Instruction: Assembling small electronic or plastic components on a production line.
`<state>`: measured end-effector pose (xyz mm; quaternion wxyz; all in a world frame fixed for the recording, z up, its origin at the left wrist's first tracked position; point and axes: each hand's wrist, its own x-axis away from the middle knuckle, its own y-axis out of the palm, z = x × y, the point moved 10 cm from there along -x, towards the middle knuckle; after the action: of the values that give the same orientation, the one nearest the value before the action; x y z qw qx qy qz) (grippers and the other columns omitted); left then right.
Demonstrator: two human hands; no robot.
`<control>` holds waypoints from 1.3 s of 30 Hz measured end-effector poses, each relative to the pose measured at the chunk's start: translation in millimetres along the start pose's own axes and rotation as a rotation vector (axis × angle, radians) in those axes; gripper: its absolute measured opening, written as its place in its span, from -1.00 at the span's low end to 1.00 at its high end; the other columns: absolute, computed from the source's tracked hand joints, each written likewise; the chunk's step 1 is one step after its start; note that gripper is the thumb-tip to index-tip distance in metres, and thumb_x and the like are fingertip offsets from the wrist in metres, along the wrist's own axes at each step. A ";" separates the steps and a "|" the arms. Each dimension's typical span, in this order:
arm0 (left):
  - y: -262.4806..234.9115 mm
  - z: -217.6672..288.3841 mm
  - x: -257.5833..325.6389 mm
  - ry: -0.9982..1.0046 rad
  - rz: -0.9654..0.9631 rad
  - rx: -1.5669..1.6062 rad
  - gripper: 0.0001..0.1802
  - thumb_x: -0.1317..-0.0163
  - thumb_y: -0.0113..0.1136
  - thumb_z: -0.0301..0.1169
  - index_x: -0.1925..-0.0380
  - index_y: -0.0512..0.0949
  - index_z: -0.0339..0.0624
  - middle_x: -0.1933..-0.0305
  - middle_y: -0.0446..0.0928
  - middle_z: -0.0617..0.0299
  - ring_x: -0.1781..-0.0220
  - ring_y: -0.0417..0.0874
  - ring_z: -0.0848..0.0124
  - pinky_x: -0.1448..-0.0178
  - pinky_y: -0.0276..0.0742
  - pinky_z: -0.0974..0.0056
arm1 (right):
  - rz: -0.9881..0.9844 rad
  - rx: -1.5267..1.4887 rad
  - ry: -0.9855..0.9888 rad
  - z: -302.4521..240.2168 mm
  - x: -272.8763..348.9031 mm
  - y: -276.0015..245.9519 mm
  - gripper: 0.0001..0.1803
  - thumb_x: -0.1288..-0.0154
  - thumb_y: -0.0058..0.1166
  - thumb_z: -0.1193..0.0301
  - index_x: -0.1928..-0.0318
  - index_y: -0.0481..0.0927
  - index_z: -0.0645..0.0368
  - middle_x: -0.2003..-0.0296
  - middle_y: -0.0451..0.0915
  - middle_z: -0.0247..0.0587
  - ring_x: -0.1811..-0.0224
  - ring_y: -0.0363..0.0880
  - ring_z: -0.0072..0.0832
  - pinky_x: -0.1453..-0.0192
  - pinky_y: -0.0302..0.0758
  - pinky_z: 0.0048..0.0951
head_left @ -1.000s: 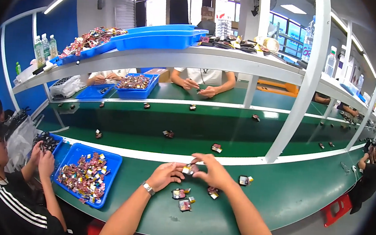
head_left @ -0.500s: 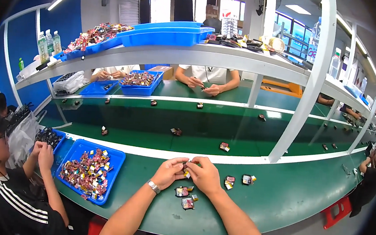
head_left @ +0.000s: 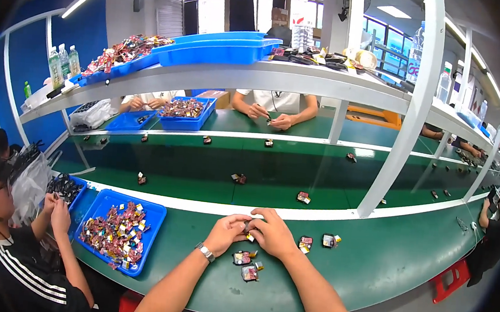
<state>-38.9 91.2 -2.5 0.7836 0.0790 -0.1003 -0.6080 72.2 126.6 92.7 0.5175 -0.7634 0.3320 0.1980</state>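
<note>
My left hand [head_left: 225, 237] and my right hand [head_left: 274, 235] meet over the green bench, their fingers closed on one small electronic module [head_left: 249, 237]. Only a yellow-and-white bit of it shows; the fingers hide the rest. Just below my hands lie a black-cased module [head_left: 243, 258] and a second module [head_left: 250, 272], each with a reddish board and a yellow tab. To the right of my right hand sit another module [head_left: 305, 244] and one more with a pale face [head_left: 330, 241].
At my left stands a blue tray [head_left: 157, 234] heaped with small reddish boards [head_left: 113, 233]. Beside it a co-worker [head_left: 28, 249] handles small parts. Past the white rail runs a dark green conveyor [head_left: 200, 181] carrying scattered modules. A white post [head_left: 398, 121] and loaded shelf [head_left: 304, 77] rise ahead.
The modules on the conveyor have shifted slightly right. My hands stay together on the same module, fingers slightly repositioned. The modules on the bench have not moved.
</note>
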 end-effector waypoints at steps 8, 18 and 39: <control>2.6 1.9 0.6 -0.023 0.006 -0.026 -0.66 -0.40 -0.05 -0.52 -0.15 0.41 -0.29 -0.07 0.54 0.14 -0.06 0.60 0.41 -0.10 0.59 0.31 | -0.064 -0.022 0.017 8.3 4.1 6.2 -0.91 -0.12 0.23 0.44 0.31 0.65 0.07 -0.02 0.52 -0.27 -0.13 0.44 -0.25 -0.16 0.45 -0.23; 15.2 9.1 4.0 0.034 -0.153 0.013 -0.59 -0.34 0.02 -0.57 -0.20 0.37 -0.27 -0.10 0.54 0.18 -0.07 0.58 0.45 -0.11 0.55 0.33 | -0.073 -0.136 0.155 21.0 5.2 10.6 -0.90 -0.21 0.19 0.42 0.28 0.66 0.15 -0.08 0.52 -0.21 -0.18 0.41 -0.22 -0.25 0.39 -0.27; 4.8 -0.5 0.8 0.002 -0.115 0.097 -0.67 -0.38 0.03 -0.50 -0.13 0.41 -0.25 -0.06 0.56 0.16 -0.09 0.59 0.38 -0.13 0.56 0.24 | 0.048 -0.211 0.152 13.7 13.2 4.3 -0.89 -0.10 0.22 0.46 0.32 0.69 0.16 0.02 0.57 -0.22 -0.12 0.45 -0.23 -0.18 0.45 -0.27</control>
<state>-34.1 91.6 -1.8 0.7428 0.1232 -0.1241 -0.6462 78.9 134.2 76.0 0.4026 -0.8184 0.3656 0.1858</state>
